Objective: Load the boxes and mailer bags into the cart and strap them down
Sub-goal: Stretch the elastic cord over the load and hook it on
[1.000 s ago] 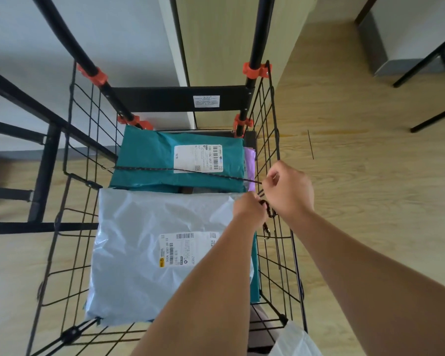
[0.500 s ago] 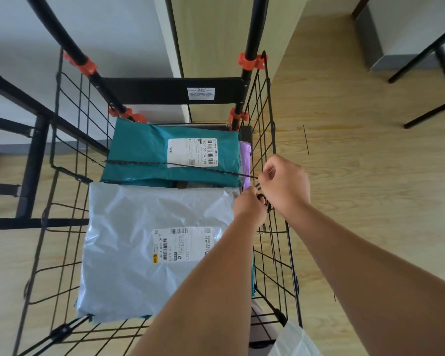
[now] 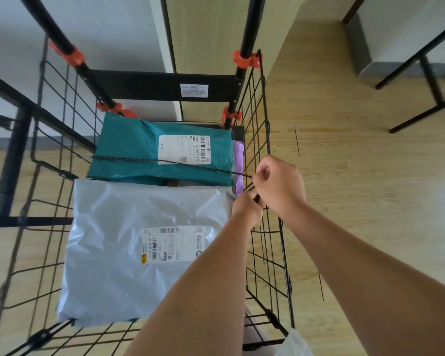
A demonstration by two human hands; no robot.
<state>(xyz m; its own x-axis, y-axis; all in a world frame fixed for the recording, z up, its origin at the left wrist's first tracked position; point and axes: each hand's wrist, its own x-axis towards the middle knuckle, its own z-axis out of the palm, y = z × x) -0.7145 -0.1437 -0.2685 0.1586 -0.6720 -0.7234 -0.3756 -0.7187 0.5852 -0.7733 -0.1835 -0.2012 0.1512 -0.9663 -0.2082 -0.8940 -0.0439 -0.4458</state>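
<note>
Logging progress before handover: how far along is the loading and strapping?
Done: the teal mailer bag and grey mailer bag lie in the cart; a cord crosses the teal one. In hand: the left hand and right hand pinch the cord's end at the right wire wall, apparently fastening it. Remaining: no cord crosses the grey bag; a white bag shows past the near corner.

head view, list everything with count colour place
cart: 1, black wire, centre
teal mailer bag: 1, teal, cart's far end
grey mailer bag: 1, grey, cart's near end
purple mailer bag: 1, purple, beside teal mailer bag
cord: 1, black, across teal mailer bag
orange clips: 4, orange, on cart's posts
white bag: 1, white, bottom edge
black frames: 2, black, left and top right
left hand: 1, fingers grip cord end
right hand: 1, fingers pinch cord
</note>
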